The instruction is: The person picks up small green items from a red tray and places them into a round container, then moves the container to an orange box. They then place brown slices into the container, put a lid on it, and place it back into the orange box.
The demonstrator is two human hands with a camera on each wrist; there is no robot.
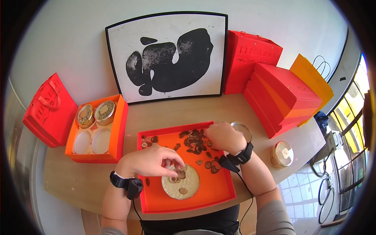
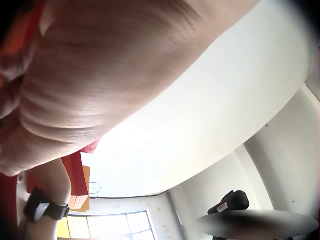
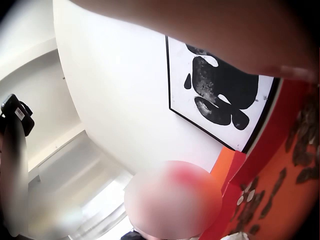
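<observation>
My left hand [image 1: 156,159] hovers over a round, pale gold patterned dish [image 1: 188,191], its thumb and forefinger apart. A few thin brown dried slices [image 1: 183,191] lie on the dish, some right under the fingertips. My right hand [image 1: 226,137] reaches over the right far corner of the shallow orange tray [image 1: 211,192], beside a heap of dark dried slices [image 1: 194,141]. Its fingertips are hidden beneath the hand, so I cannot tell whether they pinch a slice. More slices lie scattered near the tray's right side [image 1: 214,169].
An orange box [image 1: 121,129] at left holds two jars of dried pieces [image 1: 105,111] beside two round white recesses. A clear round lid [image 1: 247,127] lies behind my right hand. To the right stand a jar [image 1: 281,154] and red boxes [image 1: 282,98]. A framed picture [image 1: 168,58] leans behind.
</observation>
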